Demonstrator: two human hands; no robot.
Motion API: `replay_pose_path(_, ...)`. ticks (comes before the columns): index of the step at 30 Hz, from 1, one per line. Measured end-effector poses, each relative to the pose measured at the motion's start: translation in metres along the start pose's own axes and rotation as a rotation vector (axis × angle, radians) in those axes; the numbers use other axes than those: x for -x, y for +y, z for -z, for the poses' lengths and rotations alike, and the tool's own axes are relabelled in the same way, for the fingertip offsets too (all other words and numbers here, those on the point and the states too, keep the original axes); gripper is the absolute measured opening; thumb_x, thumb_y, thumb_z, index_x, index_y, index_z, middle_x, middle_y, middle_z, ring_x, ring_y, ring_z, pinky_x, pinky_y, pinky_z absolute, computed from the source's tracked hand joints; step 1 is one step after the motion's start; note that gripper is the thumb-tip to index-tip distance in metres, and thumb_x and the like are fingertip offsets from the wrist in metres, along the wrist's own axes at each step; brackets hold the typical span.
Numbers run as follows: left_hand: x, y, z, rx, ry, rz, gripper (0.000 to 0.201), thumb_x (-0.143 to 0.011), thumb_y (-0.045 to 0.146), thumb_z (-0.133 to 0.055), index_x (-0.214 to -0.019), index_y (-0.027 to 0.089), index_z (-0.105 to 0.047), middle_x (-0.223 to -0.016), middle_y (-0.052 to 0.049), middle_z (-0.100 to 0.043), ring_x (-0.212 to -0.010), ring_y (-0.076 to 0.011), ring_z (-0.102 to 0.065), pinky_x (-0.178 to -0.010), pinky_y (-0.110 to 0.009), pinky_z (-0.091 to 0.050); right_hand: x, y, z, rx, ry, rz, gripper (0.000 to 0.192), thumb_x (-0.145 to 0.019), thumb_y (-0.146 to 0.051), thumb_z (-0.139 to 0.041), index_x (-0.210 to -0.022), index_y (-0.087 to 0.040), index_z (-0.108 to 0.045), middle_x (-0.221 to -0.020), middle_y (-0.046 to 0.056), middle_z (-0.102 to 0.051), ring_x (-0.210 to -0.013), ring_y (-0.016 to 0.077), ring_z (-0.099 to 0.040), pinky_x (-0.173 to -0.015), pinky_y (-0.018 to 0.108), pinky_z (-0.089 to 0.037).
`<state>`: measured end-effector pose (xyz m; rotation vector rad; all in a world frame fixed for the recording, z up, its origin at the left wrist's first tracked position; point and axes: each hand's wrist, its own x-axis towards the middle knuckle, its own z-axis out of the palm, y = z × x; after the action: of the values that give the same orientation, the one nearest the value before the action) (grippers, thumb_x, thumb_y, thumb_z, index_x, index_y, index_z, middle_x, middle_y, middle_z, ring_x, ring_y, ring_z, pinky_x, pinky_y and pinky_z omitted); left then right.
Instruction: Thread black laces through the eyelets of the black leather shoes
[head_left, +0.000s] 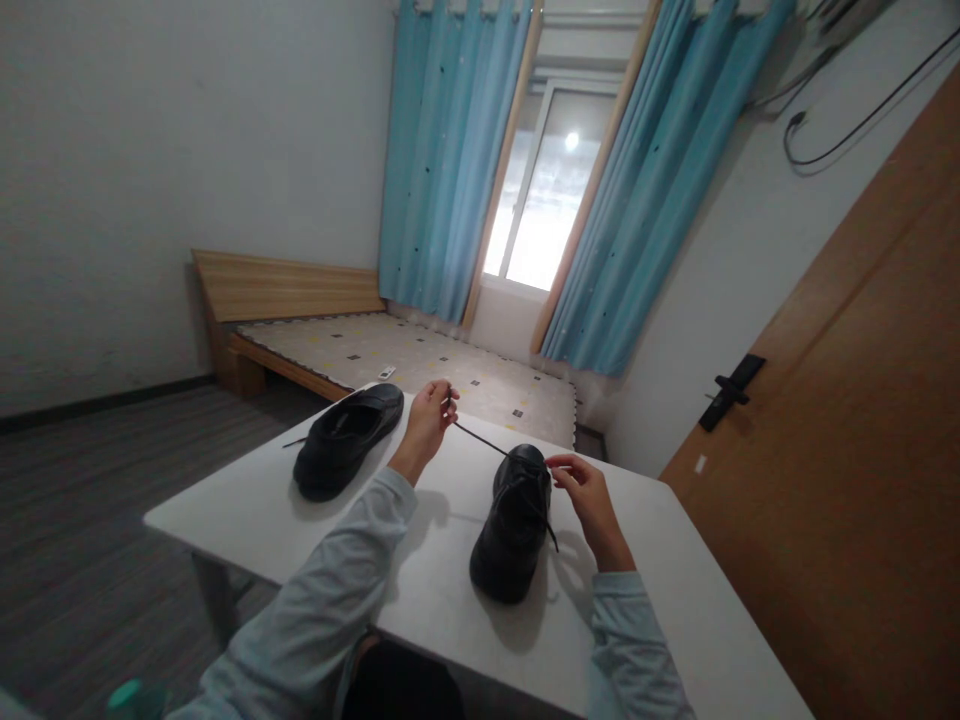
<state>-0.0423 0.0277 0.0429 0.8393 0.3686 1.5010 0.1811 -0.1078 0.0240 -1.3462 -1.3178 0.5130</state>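
One black shoe [510,530] sits on the white table [667,580], its lace [480,438] pinched by the left hand [431,418], apparently for tightening; the right hand [586,495] curls alongside (gripping or not, I can't tell). Next likely calls for matching tension there.

shoes [506,550]: straight-up black, lace [480,439] too | bench [664,570]: plain white | sleeves [322,580]: washed-out grey-blue | curtains [450,150]: teal-ish blue, tiny dark specks | mattress [409,350]: pale beige w/ scattered dark + yellow bits | door [847,450]: orangey brown, handle [731,394] black | floor [90,500]: darkish grey
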Motion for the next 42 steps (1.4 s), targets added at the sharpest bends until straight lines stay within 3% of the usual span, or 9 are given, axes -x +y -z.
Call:
replay_pose_path(6,0.003,-0.009,-0.002,-0.344,-0.134,-0.06,0.029,-0.069,0.04,-0.066,-0.076,0.014,-0.057,-0.065,0.004,-0.051,-0.046,-0.0024,-0.039,-0.042,-0.015,-0.03,0.0,0.0,-0.007,0.107,0.05,0.095,0.02,-0.072,-0.036,-0.058,-0.079,-0.02,-0.068,-0.091,0.007,-0.063,-0.082,0.0212,-0.057,-0.066,0.032,-0.047)
replay_pose_path(13,0.015,-0.024,-0.004,-0.879,-0.545,-0.119,0.024,-0.07,0.038,-0.065,-0.073,0.014,-0.065,-0.066,-0.001,-0.062,-0.058,-0.0098,-0.052,-0.055,-0.02,-0.04,0.003,0.002,-0.013,0.225,0.018,0.149,0.02,-0.073,-0.039,-0.06,-0.073,-0.021,-0.069,-0.1,0.008,-0.059,-0.096,0.0249,-0.055,-0.074,0.036,-0.046)
replay_pose_path(18,0.024,-0.03,-0.005,-1.035,-0.735,-0.168,0.021,-0.073,0.036,-0.065,-0.074,0.016,-0.068,-0.071,-0.003,-0.067,-0.063,-0.0118,-0.056,-0.06,-0.021,-0.042,0.002,0.006,-0.017,0.238,-0.047,0.139,0.023,-0.077,-0.037,-0.055,-0.073,-0.022,-0.072,-0.106,0.008,-0.058,-0.104,0.0244,-0.052,-0.089,0.039,-0.041)
replay_pose_path(22,0.027,-0.032,-0.005,-1.068,-0.772,-0.18,0.016,-0.071,0.033,-0.067,-0.074,0.017,-0.07,-0.069,-0.003,-0.068,-0.061,-0.0116,-0.055,-0.058,-0.02,-0.041,0.0,0.01,-0.02,0.235,-0.063,0.126,0.024,-0.077,-0.036,-0.054,-0.073,-0.023,-0.074,-0.111,0.008,-0.059,-0.107,0.0243,-0.051,-0.098,0.039,-0.034)
replay_pose_path(28,0.028,-0.037,-0.004,-1.056,-0.781,-0.176,0.015,-0.071,0.032,-0.067,-0.075,0.017,-0.071,-0.069,-0.002,-0.067,-0.06,-0.0111,-0.053,-0.057,-0.019,-0.04,-0.002,0.014,-0.024,0.234,-0.057,0.098,0.027,-0.076,-0.035,-0.051,-0.073,-0.023,-0.075,-0.115,0.008,-0.06,-0.109,0.0245,-0.05,-0.1,0.039,-0.032)
replay_pose_path(34,0.026,-0.04,-0.003,-1.104,-0.749,-0.256,0.014,-0.069,0.032,-0.071,-0.073,0.019,-0.073,-0.071,-0.003,-0.065,-0.062,-0.0114,-0.055,-0.058,-0.02,-0.039,-0.002,0.015,-0.028,0.281,-0.069,0.081,0.029,-0.076,-0.035,-0.049,-0.074,-0.021,-0.075,-0.116,0.01,-0.059,-0.108,0.0251,-0.05,-0.099,0.039,-0.031)
replay_pose_path(42,0.031,-0.039,-0.008,-1.063,-0.676,-0.071,0.021,-0.063,0.031,-0.074,-0.077,0.016,-0.071,-0.06,-0.001,-0.066,-0.053,-0.0108,-0.056,-0.052,-0.019,-0.038,-0.005,0.024,-0.03,0.239,-0.059,0.041,0.026,-0.073,-0.036,-0.051,-0.072,-0.024,-0.074,-0.119,0.006,-0.059,-0.112,0.0243,-0.048,-0.102,0.04,-0.029)
